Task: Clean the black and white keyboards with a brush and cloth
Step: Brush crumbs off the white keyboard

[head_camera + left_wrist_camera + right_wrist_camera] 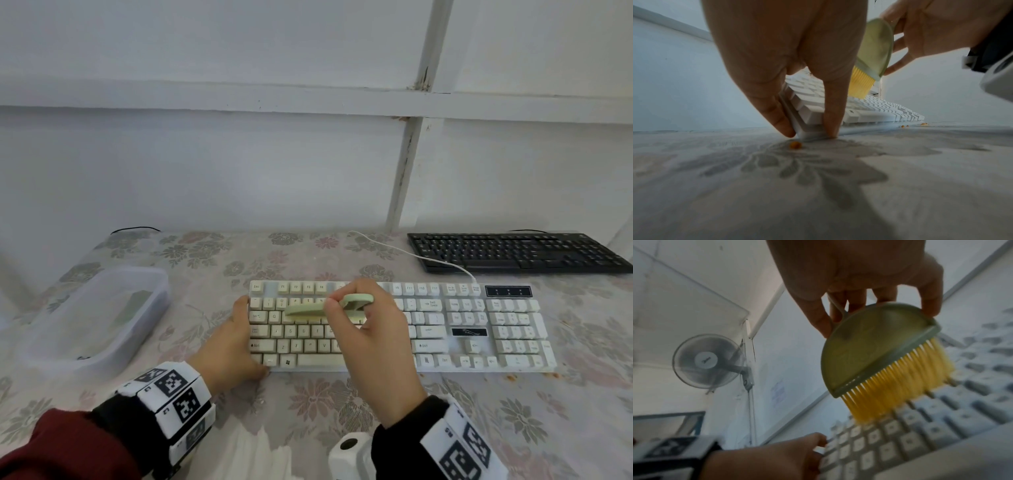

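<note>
Head view: my right hand (pixel 368 329) gripped the brush (pixel 325 306) over the white keyboard (pixel 479 329) on the desk (pixel 342 397); the black keyboard (pixel 513 251) lay behind.

Left wrist: my left hand (pixel 785 53) pinched the corner — slipping would shift it.

Right wrist: bristles touched blurred, unreadable keys.

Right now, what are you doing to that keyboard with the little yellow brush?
A person is brushing the white keyboard. Their right hand holds a small green brush, its yellow bristles down on the keys near the left end. Their left hand grips the keyboard's left edge. Orange crumbs lie on the flowered tablecloth. The black keyboard sits farther back, untouched.
</note>
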The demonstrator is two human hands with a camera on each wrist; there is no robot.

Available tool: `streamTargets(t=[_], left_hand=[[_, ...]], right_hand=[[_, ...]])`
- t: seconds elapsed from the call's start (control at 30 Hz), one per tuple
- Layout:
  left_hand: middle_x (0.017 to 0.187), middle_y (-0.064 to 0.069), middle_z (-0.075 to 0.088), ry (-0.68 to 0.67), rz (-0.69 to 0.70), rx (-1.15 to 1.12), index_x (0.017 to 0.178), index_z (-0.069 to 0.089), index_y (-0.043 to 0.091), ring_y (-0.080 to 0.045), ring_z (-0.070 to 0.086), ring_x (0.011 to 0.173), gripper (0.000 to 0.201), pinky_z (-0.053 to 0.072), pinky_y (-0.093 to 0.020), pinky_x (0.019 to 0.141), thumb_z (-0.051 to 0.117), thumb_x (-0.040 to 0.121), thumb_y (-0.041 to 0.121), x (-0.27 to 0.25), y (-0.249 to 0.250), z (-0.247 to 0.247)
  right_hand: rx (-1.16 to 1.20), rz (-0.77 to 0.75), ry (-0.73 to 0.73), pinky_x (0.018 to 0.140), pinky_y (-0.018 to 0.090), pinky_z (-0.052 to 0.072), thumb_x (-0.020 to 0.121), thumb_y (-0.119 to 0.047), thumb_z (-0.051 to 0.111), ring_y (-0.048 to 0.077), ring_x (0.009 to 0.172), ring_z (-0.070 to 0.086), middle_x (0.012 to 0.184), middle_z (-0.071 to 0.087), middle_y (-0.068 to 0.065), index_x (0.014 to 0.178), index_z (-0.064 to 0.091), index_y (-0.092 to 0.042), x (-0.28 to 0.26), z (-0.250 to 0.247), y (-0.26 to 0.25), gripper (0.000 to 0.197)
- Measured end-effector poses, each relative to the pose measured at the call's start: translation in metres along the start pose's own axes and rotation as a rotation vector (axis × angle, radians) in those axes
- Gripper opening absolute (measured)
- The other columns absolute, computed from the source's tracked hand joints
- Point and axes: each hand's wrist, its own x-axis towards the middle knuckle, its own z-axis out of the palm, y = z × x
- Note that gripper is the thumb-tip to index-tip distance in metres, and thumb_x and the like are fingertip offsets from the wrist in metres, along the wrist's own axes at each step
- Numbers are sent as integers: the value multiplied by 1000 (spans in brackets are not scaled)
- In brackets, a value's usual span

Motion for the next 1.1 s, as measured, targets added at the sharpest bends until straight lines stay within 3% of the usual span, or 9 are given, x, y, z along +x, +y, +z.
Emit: streamTargets(t=[0.13,0.3,0.4,0.5,0.63,0.77,0.87,1.0,1.1], left_hand=[[102,12,53,-4,2,-4,136,13,20,-1,56,87,96,45,-9,62,77,65,12,-1,2,-1],[104,11,54,-3,-11,2,135,14,21,-3,56,88,94,45,-9,62,77,66,13,-3,4,-2],[101,13,52,-3,-21,18,135,14,21,-1,55,85,93,45,-10,60,77,66,12,-4,6,-2],[100,13,53,-4,-23,24,136,14,21,-2,56,84,94,44,-10,60,77,66,13,-5,7,-3],[99,13,53,-5,-36,29,138,11,21,-2,56,84,96,44,-10,60,76,67,13,-6,9,-3],[99,14,53,-5,-38,33,137,12,22,-2,56,83,94,45,-10,61,76,68,14,-7,11,-3],[99,13,54,4,-44,35,137,13,22,-3,57,83,95,45,-11,60,76,67,14,-7,12,-3],[98,13,54,5,-46,20,137,14,20,-4,58,82,95,44,-12,59,76,66,12,-7,12,-3],[99,14,53,5,-35,13,138,15,19,-4,58,83,95,45,-12,60,77,66,11,-8,12,-3]], right_hand=[[-28,-25,21,84,40,45,81,-41,52,9,90,55,88,59,-18,82,54,-36,-1,-16,17,6],[-99,-20,81,88,34,40,86,-24,62,5,93,52,92,58,-20,74,55,-33,1,-34,27,16],[-28,-49,25,83,15,36,82,-31,58,5,95,54,92,60,-16,79,57,-31,-3,-29,21,4],[-55,-67,51,84,26,40,82,-35,57,4,94,54,93,59,-17,82,55,-33,-3,-32,32,3],[-115,-48,112,89,40,41,86,-18,64,1,94,49,87,59,-19,76,56,-31,-2,-42,37,18],[-39,-72,58,76,22,41,86,-26,62,7,81,53,94,59,-17,76,56,-33,-5,-38,33,14],[-60,-34,82,77,7,34,87,-20,64,7,93,54,90,61,-15,76,56,-34,-2,-49,41,20],[-136,-27,123,77,10,34,86,-16,64,10,93,54,84,63,-13,76,59,-28,3,-72,45,17],[-16,-1,57,76,5,34,85,-16,65,13,93,55,86,63,-9,76,60,-25,3,-80,43,14]])
